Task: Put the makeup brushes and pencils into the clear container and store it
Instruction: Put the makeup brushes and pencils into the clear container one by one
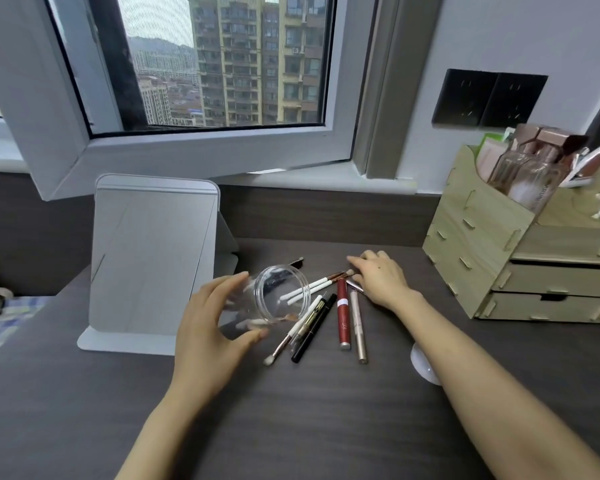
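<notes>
My left hand point(210, 323) grips a clear round container point(272, 296), tilted on its side with its open mouth facing right toward the pile. Several makeup brushes and pencils lie on the dark desk: two white-handled brushes point(309, 289), another white brush point(291, 336), a black pencil point(314, 329), a red tube point(342, 313) and a pale pink pencil point(357, 323). My right hand point(381, 277) rests flat at the far end of the pile, fingers spread, touching the brush tips. A dark item point(296, 262) lies behind the container.
A folding mirror point(153, 258) stands left of the container. A wooden drawer organizer point(520, 244) with bottles sits at the right. A white round object point(425, 365) lies partly under my right forearm. The open window frame point(201, 150) overhangs the back of the desk.
</notes>
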